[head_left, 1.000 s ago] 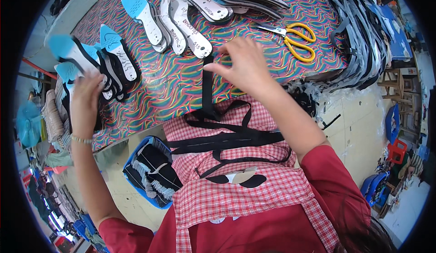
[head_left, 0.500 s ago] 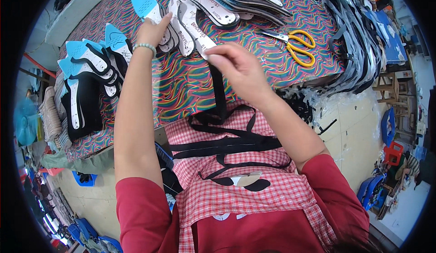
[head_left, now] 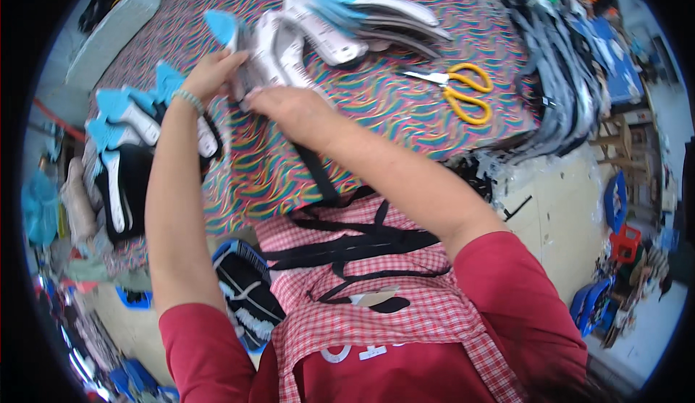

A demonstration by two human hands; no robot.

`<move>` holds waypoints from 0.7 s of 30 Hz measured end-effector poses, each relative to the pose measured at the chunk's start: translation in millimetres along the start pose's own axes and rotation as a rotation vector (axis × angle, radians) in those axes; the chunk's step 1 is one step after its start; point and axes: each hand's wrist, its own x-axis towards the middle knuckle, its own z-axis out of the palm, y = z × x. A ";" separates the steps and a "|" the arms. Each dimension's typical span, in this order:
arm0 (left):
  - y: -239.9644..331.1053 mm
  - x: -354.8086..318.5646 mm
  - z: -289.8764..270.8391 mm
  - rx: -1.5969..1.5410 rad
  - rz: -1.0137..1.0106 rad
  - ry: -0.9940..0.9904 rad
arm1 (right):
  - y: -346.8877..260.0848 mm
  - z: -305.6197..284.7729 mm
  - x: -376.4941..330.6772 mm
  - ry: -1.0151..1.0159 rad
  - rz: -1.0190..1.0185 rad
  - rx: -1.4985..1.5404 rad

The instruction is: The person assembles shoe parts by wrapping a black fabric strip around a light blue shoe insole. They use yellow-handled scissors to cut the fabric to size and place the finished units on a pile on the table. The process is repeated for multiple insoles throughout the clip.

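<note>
Over the left part of a stack of white shoe insoles, my left hand (head_left: 216, 73) is closed on an insole with a blue pointed end (head_left: 220, 25). Close beside it, my right hand (head_left: 289, 110) has its thumb and fingers pinched together at the insoles' near ends. A black strap (head_left: 316, 175) runs from under this hand down over the table's near edge; the end in the fingers is hidden. Just beyond my right hand lie more white insoles (head_left: 269, 44), blurred by motion. A fanned pile of blue and white insoles (head_left: 322, 34) rests farther back.
Yellow-handled scissors (head_left: 438, 78) lie on the patterned tablecloth (head_left: 391, 124) at the right. Blue-tipped insoles (head_left: 116, 106) with black straps sit at the left. Grey and black strips (head_left: 557, 70) hang over the right edge. More black straps (head_left: 362, 240) lie across my checked apron (head_left: 405, 316).
My right hand has moved left, close to my left hand, and the black strap's upper part has followed it. My left hand has shifted slightly left and nearer. The view has turned a little.
</note>
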 end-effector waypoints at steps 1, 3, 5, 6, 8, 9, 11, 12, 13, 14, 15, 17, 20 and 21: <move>2.8 8.2 -1.6 0.045 -0.029 -0.077 | 4.4 4.2 -1.2 -0.021 0.006 0.015; 10.3 1.1 6.2 -0.035 0.040 -0.038 | 2.3 0.9 0.1 0.053 -0.070 -0.067; 24.5 -5.6 10.2 -0.028 0.041 -0.013 | -0.7 -2.3 2.0 0.051 -0.061 -0.108; 29.7 -7.7 10.7 -0.027 0.040 0.006 | -2.2 -3.7 3.4 0.049 -0.061 -0.123; 35.3 -5.6 6.8 0.002 0.018 -0.064 | -0.7 -2.9 3.8 0.072 -0.069 -0.117; 37.9 -4.2 3.1 0.020 0.005 -0.095 | 0.7 -1.8 3.9 0.087 -0.074 -0.111; 37.9 -0.7 -14.9 0.005 -0.024 -0.093 | 7.0 -2.8 3.1 0.093 -0.038 -0.084; 32.5 -0.9 -40.0 -0.072 -0.044 -0.109 | 9.8 -5.0 0.8 0.048 0.000 -0.086; 32.6 0.2 -55.1 -0.151 -0.061 -0.137 | 13.5 -8.5 -1.5 0.002 0.045 -0.097; 41.1 -17.3 -63.1 -0.224 0.002 -0.120 | 13.7 -9.3 -2.8 0.103 0.020 -0.119; 49.6 -43.8 -76.7 -0.299 0.061 -0.089 | 11.5 -8.1 -2.9 0.097 0.050 -0.106; 50.4 -62.1 -132.5 -0.500 0.134 -0.168 | 5.1 -4.6 1.7 0.082 0.091 -0.074; 91.1 -114.6 -100.5 -0.532 0.491 -0.025 | 7.9 -21.3 -2.0 0.307 0.179 0.093; 97.5 -138.1 -66.9 -0.596 0.514 0.219 | 8.1 -25.6 -0.6 0.444 0.190 0.163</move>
